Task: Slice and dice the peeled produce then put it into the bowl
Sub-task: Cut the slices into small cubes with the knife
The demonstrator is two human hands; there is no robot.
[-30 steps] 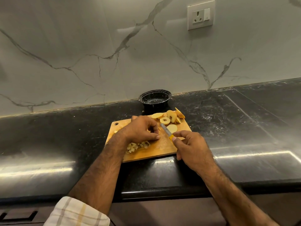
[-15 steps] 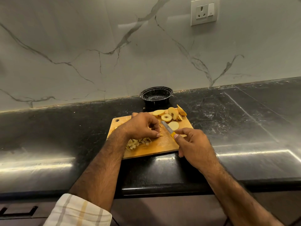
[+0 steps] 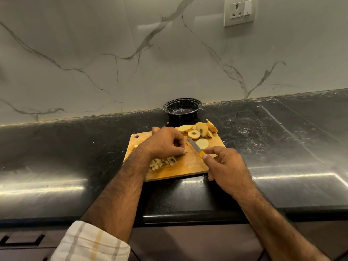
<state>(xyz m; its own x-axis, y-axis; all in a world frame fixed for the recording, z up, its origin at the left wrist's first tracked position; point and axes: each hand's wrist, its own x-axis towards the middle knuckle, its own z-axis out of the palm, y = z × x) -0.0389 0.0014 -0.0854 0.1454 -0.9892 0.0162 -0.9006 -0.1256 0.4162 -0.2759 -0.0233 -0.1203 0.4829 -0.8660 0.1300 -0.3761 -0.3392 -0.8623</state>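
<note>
- The left hand is curling over the middle of the wooden cutting board, its fingertips pinching down on a small strip of produce; what else is lying under the palm cannot be told.
- The right hand is gripping the yellow handle of a small knife, with the blade angling up and left, its tip sitting just beside the left fingertips.
- A pile of diced pieces is lying on the near left part of the board, partly under the left wrist.
- Several round slices, at least 4, are waiting undiced at the board's far right corner, 1 pale disc lying flat just beside the blade.
- The black bowl is standing behind the board against the wall, and it looks to be holding no produce yet.
- Judging from this, the dicing is partway done and the transfer has not begun.
- The main risk is the blade nicking the left fingertips, since the held strip is small and leaving little room for the edge.
- A thin strip could also be rolling or slipping under pressure, giving uneven cuts.
- The dice under the wrist could be getting swept off the near edge onto the dark counter.
</note>
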